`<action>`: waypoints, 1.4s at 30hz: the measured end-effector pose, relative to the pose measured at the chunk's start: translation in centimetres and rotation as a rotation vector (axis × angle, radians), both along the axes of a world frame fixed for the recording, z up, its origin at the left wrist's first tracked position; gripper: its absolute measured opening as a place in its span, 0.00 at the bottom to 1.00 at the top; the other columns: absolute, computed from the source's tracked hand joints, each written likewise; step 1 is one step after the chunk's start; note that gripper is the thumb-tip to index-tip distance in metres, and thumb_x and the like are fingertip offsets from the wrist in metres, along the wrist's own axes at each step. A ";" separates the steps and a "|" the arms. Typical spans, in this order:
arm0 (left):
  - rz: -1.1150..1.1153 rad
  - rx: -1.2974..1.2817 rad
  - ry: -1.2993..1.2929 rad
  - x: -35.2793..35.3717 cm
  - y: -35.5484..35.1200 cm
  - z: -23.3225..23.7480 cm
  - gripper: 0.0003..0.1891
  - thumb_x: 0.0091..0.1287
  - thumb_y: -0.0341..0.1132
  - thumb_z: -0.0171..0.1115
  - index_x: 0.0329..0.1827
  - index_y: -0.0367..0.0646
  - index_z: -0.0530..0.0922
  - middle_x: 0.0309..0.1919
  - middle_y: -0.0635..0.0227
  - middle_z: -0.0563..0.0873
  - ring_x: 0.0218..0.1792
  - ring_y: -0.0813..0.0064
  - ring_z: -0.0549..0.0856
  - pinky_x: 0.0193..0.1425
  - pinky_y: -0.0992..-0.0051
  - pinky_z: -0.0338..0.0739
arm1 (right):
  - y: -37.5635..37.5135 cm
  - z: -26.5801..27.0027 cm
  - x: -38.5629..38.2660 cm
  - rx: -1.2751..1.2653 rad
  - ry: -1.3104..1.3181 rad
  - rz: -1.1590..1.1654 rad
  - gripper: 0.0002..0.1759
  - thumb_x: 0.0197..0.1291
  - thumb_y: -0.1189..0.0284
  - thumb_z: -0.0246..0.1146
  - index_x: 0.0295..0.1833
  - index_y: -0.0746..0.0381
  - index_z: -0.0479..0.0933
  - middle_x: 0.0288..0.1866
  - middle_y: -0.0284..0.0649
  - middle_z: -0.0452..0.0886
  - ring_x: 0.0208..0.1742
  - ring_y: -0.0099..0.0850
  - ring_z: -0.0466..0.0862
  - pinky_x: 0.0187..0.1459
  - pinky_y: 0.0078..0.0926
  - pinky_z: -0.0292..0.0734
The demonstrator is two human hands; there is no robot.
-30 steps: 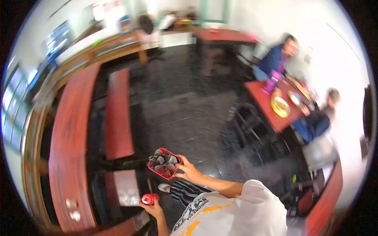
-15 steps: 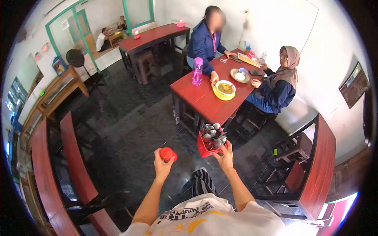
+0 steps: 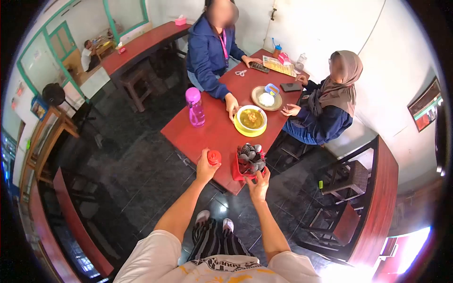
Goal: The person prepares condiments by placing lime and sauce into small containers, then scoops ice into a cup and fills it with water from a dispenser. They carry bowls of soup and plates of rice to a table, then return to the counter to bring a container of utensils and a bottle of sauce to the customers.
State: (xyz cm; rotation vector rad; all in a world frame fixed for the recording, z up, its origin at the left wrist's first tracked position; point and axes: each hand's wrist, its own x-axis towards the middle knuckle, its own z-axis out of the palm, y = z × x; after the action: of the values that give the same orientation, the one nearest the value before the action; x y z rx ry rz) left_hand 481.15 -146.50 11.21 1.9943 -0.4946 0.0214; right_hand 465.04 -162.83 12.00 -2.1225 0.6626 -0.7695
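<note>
In my left hand point(image 3: 205, 169) is a small red container with a round knobbed lid point(image 3: 214, 157), gripped from its left side over the table's near edge. My right hand point(image 3: 258, 186) has its fingers on the near side of a red cutlery holder point(image 3: 235, 168), close over the near corner of the red table point(image 3: 188, 137). Several metal spoons and forks point(image 3: 251, 154) stick up from the holder. Beyond it a bowl of yellowish soup point(image 3: 251, 118) sits on a yellow-green plate, with a seated person's hand point(image 3: 231, 106) at its rim.
A purple bottle point(image 3: 195, 107) stands left on the table. Farther back are a plate with rice point(image 3: 260, 104), phones and a tissue pack. Another seated person point(image 3: 325, 104) is at the right. Benches and stools point(image 3: 351, 177) flank the dark tiled floor.
I have come closer to the table; the cutlery holder and the red container have moved from over the floor to over its near end. Both hands keep their hold.
</note>
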 end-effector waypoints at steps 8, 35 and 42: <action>-0.091 -0.025 0.078 8.7 -3.2 -2.8 0.35 0.44 0.30 0.75 0.56 0.42 0.65 0.49 0.53 0.78 0.52 0.50 0.78 0.52 0.61 0.74 | 2.6 2.1 7.1 -0.049 0.029 -0.207 0.15 0.43 0.69 0.74 0.35 0.59 0.77 0.64 0.55 0.61 0.48 0.52 0.79 0.46 0.42 0.78; 0.270 0.545 0.043 -7.9 13.5 -11.7 0.16 0.48 0.24 0.55 0.42 0.33 0.69 0.47 0.50 0.71 0.50 0.51 0.72 0.54 0.56 0.67 | 10.1 1.2 -30.6 0.168 0.290 -0.503 0.08 0.61 0.75 0.57 0.43 0.57 0.80 0.52 0.45 0.77 0.44 0.34 0.83 0.41 0.29 0.79; -0.704 1.064 0.721 -27.5 14.1 -21.5 0.21 0.63 0.48 0.55 0.45 0.39 0.82 0.44 0.51 0.82 0.45 0.63 0.80 0.53 0.66 0.75 | 17.1 -4.7 -58.4 0.468 0.291 -0.957 0.11 0.64 0.69 0.58 0.35 0.65 0.79 0.21 0.39 0.82 0.21 0.25 0.84 0.25 0.22 0.78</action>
State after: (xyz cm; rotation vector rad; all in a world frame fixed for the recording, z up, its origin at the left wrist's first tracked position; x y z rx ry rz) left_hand 453.66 -132.42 -10.26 2.4502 -0.7739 -1.6211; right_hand 406.64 -145.74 7.26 -1.4248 1.8748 -0.6736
